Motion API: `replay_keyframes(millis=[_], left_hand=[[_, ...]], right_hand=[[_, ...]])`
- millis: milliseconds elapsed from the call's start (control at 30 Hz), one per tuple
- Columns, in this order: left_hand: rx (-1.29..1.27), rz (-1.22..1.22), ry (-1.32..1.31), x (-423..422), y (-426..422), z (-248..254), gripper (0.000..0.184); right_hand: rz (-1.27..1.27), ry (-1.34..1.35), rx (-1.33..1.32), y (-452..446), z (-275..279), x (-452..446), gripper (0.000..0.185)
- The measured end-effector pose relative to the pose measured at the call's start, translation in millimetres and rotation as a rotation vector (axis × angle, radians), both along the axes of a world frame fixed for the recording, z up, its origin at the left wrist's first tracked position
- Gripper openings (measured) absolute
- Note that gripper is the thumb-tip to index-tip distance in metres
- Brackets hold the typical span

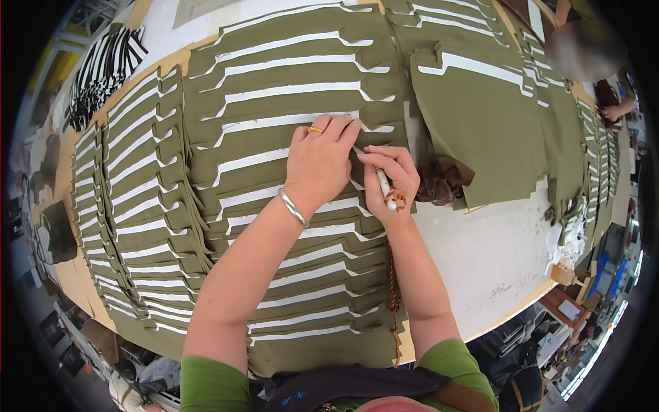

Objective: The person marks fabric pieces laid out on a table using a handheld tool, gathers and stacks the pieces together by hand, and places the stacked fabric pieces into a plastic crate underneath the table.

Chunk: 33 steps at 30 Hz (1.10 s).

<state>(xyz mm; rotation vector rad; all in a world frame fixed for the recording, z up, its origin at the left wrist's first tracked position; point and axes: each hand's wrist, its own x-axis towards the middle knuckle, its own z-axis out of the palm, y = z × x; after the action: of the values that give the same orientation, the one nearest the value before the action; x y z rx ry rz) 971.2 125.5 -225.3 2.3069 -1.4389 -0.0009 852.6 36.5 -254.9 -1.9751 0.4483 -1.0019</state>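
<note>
Many olive fabric panels (302, 74) lie overlapped in a row, each with a white strip (288, 89) along its edge, stepped at the ends. My left hand (321, 161) is on one of these panels, fingers bent together at the right end of a white strip; its thumb is hidden. It wears a ring and a silver bangle. Close beside it, my right hand (395, 180) is closed around a slim white pen (382, 180), whose tip points toward my left fingertips. An orange and dark cord (393, 288) hangs from the right hand.
More overlapped panels (141, 199) lie at left. A larger olive stack (480, 130) and brown cloth (443, 182) are on the right of the white table (480, 254). Black-and-white strips (103, 72) sit at far left. Another person's hand (616, 110) shows at far right.
</note>
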Motion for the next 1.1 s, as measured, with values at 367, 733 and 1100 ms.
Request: replay_keyframes(millis=[367,733,1100], left_hand=[[-0.002,-0.043,0.002,0.6,1.0,6.1,0.043],[-0.034,0.0,-0.047,33.1,-29.0,-4.6,0.049],[0.029,-0.012,-0.087,33.5,-30.7,-1.1,0.048]], right_hand=[[-0.112,0.08,0.128,0.3,8.8,3.1,0.016],[-0.081,0.017,0.031,-29.8,3.6,40.6,0.021],[-0.107,-0.004,-0.022,-26.8,-2.3,43.3,0.022]])
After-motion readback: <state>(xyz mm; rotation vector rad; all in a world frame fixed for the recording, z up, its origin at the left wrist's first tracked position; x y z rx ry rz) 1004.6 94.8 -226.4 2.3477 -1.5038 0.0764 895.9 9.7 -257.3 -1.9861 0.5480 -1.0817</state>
